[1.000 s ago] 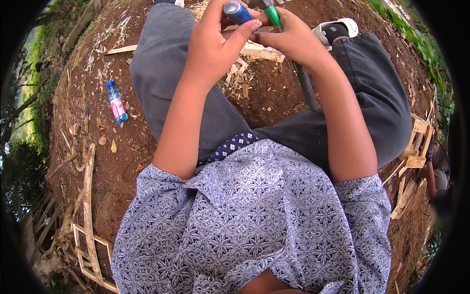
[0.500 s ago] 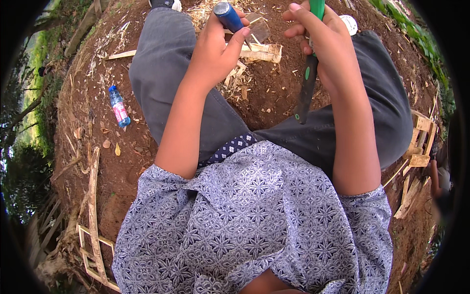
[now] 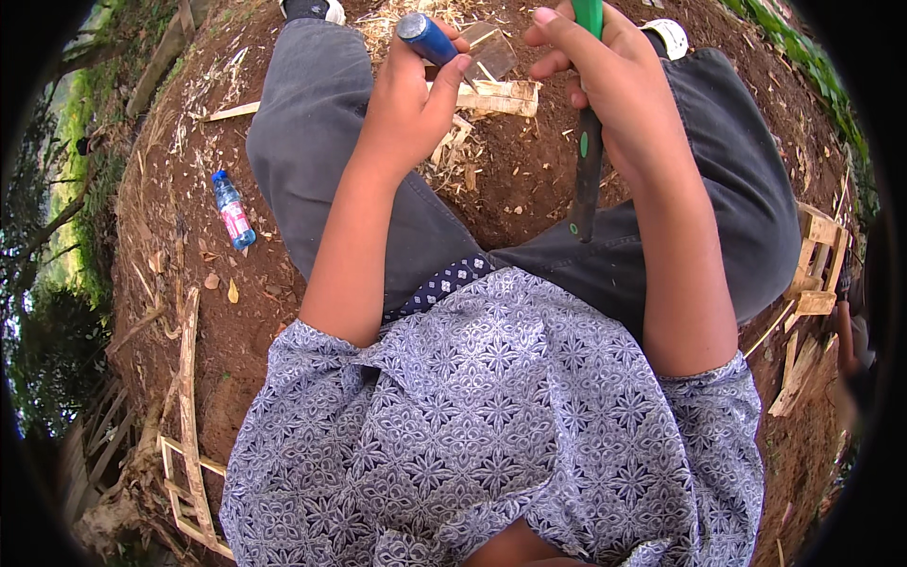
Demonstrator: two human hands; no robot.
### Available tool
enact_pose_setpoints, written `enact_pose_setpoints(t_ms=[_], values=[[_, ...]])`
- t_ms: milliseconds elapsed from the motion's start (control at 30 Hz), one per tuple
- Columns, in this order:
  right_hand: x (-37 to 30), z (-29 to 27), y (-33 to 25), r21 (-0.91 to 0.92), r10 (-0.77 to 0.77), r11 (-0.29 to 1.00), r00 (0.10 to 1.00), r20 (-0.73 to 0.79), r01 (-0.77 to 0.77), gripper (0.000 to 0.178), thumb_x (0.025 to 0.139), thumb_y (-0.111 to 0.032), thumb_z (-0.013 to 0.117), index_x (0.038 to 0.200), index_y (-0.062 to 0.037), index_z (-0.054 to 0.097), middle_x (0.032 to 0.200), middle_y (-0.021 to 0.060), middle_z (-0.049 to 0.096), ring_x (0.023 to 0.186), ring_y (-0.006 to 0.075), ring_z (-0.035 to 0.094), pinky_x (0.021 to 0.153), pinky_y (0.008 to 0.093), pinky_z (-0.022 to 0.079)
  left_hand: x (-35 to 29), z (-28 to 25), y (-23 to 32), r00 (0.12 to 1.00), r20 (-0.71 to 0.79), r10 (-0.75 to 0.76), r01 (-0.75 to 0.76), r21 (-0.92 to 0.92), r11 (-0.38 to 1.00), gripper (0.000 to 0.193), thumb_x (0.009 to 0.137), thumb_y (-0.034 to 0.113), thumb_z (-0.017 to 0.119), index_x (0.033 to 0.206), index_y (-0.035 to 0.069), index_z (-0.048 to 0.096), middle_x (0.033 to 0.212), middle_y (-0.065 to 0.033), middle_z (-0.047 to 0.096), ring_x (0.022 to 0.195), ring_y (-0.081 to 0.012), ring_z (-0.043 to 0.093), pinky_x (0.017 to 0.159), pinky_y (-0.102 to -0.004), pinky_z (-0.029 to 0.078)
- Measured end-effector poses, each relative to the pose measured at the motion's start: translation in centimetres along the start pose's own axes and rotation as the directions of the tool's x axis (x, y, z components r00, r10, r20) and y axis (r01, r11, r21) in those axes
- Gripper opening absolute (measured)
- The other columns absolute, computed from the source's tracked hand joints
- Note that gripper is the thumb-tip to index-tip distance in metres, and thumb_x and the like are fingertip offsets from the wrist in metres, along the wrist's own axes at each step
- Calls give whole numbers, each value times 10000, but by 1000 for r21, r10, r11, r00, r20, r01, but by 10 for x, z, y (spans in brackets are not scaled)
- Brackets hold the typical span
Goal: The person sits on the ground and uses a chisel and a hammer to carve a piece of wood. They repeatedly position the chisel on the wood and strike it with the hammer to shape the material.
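Observation:
My left hand (image 3: 408,104) grips a chisel (image 3: 427,38) by its blue handle, whose flat metal cap faces up. The thin blade slants down to a pale wooden block (image 3: 510,98) on the ground between my legs; whether the tip touches it is hard to tell. To the right, my right hand (image 3: 619,90) is raised, loosely closed around a hammer (image 3: 587,175) with a green shaft and black grip. Its fingertips stick out to the left. The grip's end points down towards my lap, and the hammer's head lies beyond the upper edge.
Wood shavings (image 3: 453,146) litter the brown soil around the block. A clear flat piece (image 3: 489,55) lies behind it. At the left are a blue-capped bottle (image 3: 233,210), a long stick (image 3: 189,378) and a wooden frame (image 3: 177,491). A slatted wooden piece (image 3: 814,260) stands at the right.
Both hands have shifted slightly left, with chisel and hammer still in them. The hammer has come a little nearer the chisel. The whole view has tilted slightly.

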State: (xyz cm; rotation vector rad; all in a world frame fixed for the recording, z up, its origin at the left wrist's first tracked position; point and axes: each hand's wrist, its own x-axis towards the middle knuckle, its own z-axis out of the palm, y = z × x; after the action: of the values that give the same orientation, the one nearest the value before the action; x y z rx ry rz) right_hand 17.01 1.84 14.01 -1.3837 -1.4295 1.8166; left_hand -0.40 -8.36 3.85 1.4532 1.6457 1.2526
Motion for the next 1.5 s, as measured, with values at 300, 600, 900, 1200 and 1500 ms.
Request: enact_pose_setpoints(t_ms=[300, 600, 900, 1200, 1500], values=[[2, 7, 4, -3, -44, 999, 999, -3, 44, 111, 976, -153, 628, 948, -52, 589, 842, 46, 654, 713, 109, 618, 639, 247, 468, -4, -1, -4, 1000, -10, 7, -7, 26, 1000, 316, 1028, 94, 632, 1275, 22, 449, 1154, -103, 631, 968, -164, 675, 886, -315, 561], [-7, 6, -8, -104, 39, 994, 997, 74, -31, 150, 1006, -191, 597, 962, -48, 600, 808, 35, 641, 666, 134, 620, 568, 294, 462, -6, 8, -11, 982, -107, 155, -142, 118, 983, 232, 1013, 116, 628, 1167, 22, 481, 1040, -98, 697, 944, -237, 691, 853, -374, 539], [-44, 7, -42, -166, -421, 869, 872, 251, 467, 432, 1120, -319, 448, 1405, -6, 539, 733, -77, 400, 541, -12, 358, 471, 172, 296, -4, 2, -4, 999, -9, 48, -47, 71, 996, 244, 1008, 188, 626, 1160, 42, 503, 985, -103, 682, 932, -273, 686, 856, -400, 521], [-60, 17, -62, -707, -324, 477, 852, 411, 522, 259, 1038, -223, 579, 1139, 13, 613, 750, 231, 637, 670, 391, 647, 641, 452, 488, -16, -5, -2, 999, -4, 32, -32, -6, 999, 235, 1009, 181, 621, 1139, 35, 491, 975, -155, 657, 912, -361, 663, 817, -456, 508], [-73, 30, -75, -682, -379, 385, 780, 497, 622, 267, 1012, -251, 587, 1041, 14, 581, 828, 280, 674, 805, 489, 663, 712, 548, 508, -34, -2, 0, 995, -25, 93, -94, -1, 996, 252, 1025, 156, 596, 1187, 54, 432, 979, -148, 633, 902, -349, 665, 822, -446, 518]])
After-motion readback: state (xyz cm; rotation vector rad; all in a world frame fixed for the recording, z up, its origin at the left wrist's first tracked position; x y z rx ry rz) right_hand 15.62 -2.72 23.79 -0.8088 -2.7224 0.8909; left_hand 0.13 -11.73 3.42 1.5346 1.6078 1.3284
